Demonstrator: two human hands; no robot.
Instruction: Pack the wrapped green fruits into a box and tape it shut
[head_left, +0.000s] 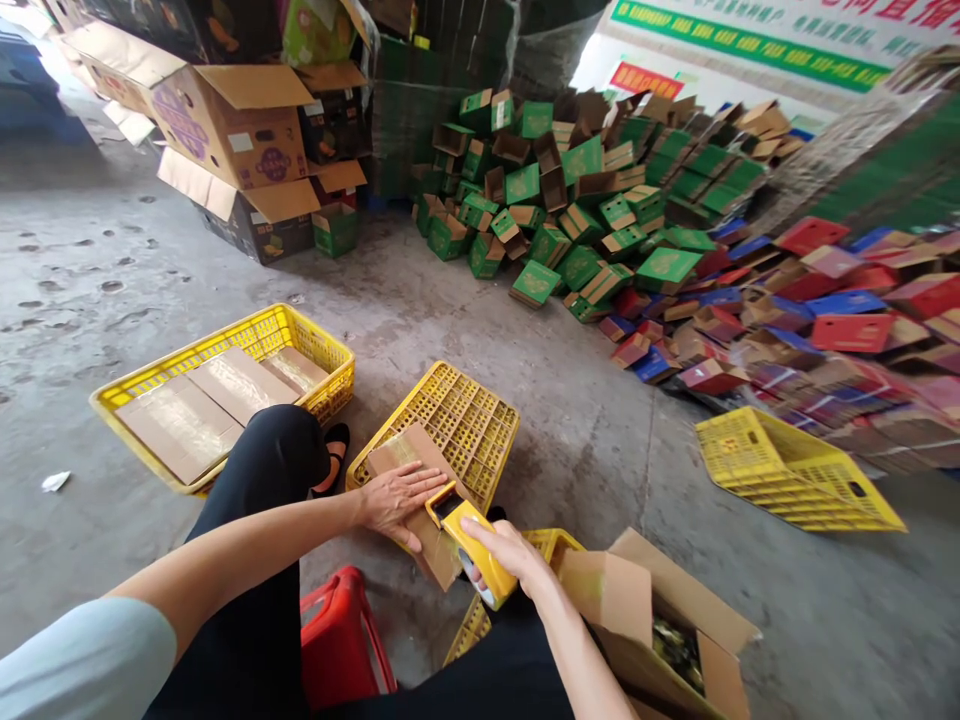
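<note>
A small brown cardboard box [405,452] lies on an upturned yellow plastic crate [480,420] in front of my knees. My left hand [399,503] rests flat on top of the box, fingers stretched out. In my right hand [501,556] is a yellow tape dispenser [480,548], its head touching the box beside my left fingers. The roll of tape shows only in part under my right hand. Just left of my knee, a yellow basket [341,375] holds several flat brown boxes [240,380] with clear tape across their tops.
An open carton [626,600] with dark contents stands at my right knee. A red stool [337,640] is below my left arm. Another yellow crate [795,475] lies at the right. Heaped green boxes [540,230] and red and blue boxes [847,330] spread behind; large cartons [232,130] are stacked far left.
</note>
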